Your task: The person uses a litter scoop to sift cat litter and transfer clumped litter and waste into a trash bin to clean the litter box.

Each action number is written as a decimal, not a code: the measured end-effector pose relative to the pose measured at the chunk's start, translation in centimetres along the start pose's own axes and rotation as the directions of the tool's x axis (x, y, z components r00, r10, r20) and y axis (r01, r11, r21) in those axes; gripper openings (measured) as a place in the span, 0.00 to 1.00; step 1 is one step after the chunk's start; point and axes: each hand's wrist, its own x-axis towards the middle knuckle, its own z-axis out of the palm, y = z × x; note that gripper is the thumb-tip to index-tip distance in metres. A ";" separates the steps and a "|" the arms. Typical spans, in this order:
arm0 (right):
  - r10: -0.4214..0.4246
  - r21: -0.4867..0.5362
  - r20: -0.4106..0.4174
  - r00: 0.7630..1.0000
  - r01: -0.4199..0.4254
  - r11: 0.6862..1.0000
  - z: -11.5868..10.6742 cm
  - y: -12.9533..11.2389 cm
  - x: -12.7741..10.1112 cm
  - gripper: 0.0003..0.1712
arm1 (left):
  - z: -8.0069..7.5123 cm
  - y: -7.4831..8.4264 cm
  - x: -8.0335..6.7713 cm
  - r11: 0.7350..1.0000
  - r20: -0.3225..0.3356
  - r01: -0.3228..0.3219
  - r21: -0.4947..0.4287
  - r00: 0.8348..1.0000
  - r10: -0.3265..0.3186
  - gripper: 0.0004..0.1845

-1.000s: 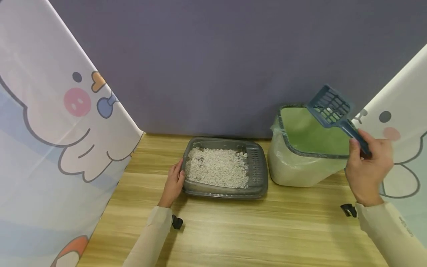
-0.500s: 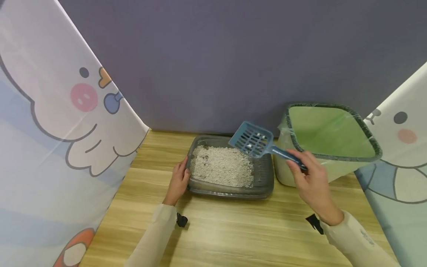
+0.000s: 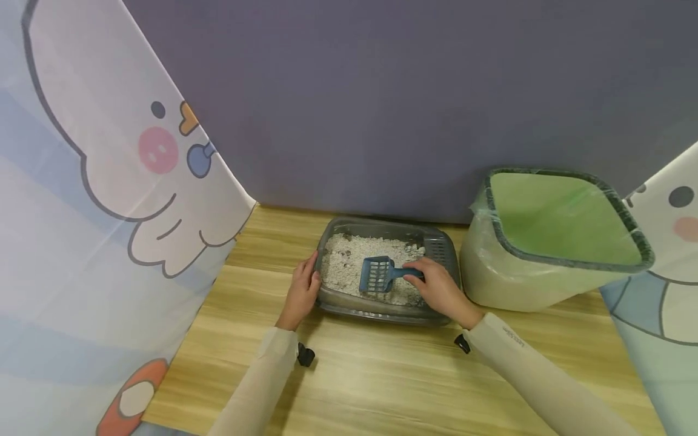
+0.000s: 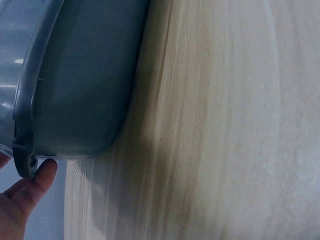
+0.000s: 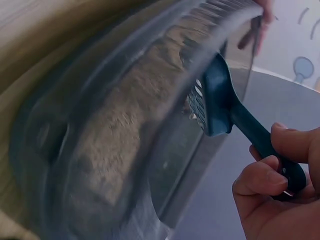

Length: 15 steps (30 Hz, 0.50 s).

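Right hand (image 3: 438, 290) grip pinching scoop (image 3: 376, 275) handle; left hand (image 3: 302, 293) clasping tray (image 3: 382, 312) rim, fingertips hidden.

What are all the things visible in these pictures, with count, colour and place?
tray: 1, grey, table middle, holds litter
litter: pale grey, inside tray
scoop: 1, blue, over litter
bin: 1, pale, dark rim, green clear liner, right of tray
table: 1, light wood
curtains: 2, cartoon print, left and right sides
wall: purple-grey, behind
left hand: 1, holds tray's left rim
right hand: 1, grips scoop handle
sleeves: 2, beige
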 end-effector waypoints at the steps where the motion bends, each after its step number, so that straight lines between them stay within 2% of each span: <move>1: 0.012 0.001 0.014 1.000 -0.012 1.000 0.3 0.0 0.2 0.18 | 0.1 0.0 0.0 1.000 0.001 -0.005 0.002 1.000 0.005 0.27; 10: 0.063 -0.032 0.130 0.990 -0.060 0.998 2.9 -0.7 1.7 0.18 | 0.2 -0.1 0.3 0.999 -0.007 -0.041 0.016 0.999 0.041 0.27; 15: 0.121 -0.018 0.240 0.963 -0.121 0.993 3.9 -1.5 2.7 0.18 | 0.2 -0.3 0.3 0.999 -0.017 -0.037 0.031 0.999 0.037 0.27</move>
